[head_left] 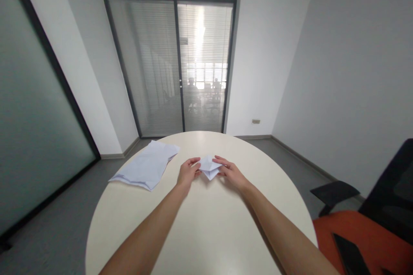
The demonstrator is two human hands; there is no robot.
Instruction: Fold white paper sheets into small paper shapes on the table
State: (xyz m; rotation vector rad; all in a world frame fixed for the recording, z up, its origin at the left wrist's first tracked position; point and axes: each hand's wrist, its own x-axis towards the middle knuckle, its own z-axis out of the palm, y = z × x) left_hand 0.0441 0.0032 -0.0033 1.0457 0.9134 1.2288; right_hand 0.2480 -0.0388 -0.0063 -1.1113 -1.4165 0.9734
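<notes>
A small folded white paper (pixel 209 166) with pointed corners is held over the middle of the round table. My left hand (pixel 189 170) closes on its left corner, thumb and fingers on the paper. On the opposite side, my right hand (pixel 231 170) pinches the right corner, with the index finger along the upper edge. The near part of the folded paper points down toward me. Parts of the fingers on both sides are hidden behind or beneath the folds.
A stack of white paper sheets (pixel 145 165) lies at the left on the cream round table (pixel 206 232). An office chair with an orange seat (pixel 364 240) stands close at the right. Beyond the table are a glass door with blinds (pixel 155 73) and white walls.
</notes>
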